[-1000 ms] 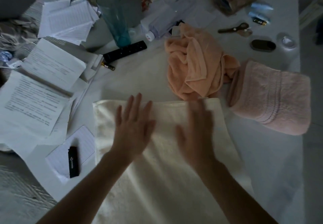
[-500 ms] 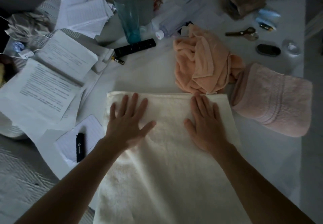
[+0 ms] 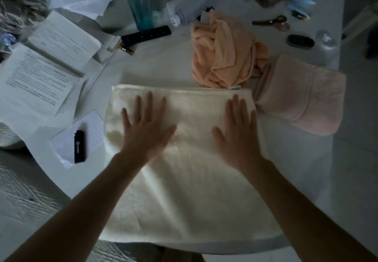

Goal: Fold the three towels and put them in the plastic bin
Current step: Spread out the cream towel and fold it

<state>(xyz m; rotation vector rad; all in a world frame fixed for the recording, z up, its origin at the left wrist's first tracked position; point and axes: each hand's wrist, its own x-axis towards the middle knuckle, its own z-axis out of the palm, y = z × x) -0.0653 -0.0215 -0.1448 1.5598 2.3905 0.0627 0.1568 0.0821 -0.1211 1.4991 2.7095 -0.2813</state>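
Hands, left hand point(image 3: 146, 127) and right hand point(image 3: 238, 131), press flat with fingers spread on a half-folded cream towel point(image 3: 184, 190) at the counter's point(image 3: 159, 65) near edge; peach towel point(image 3: 223, 53) lies crumpled, pink towel point(image 3: 300, 94) folded, no bin in view.

This looks like a home, dimly lit, with a white worktop point(image 3: 163, 61) used as a catch-all desk. Printed papers point(image 3: 38, 81) pile up at the left of the frame. A teal tumbler point(image 3: 143, 0) and black remote control point(image 3: 146, 34) sit at upper centre. Scissors point(image 3: 270, 22) and a loose battery point(image 3: 126, 50) lie among soft household towels point(image 3: 225, 57).
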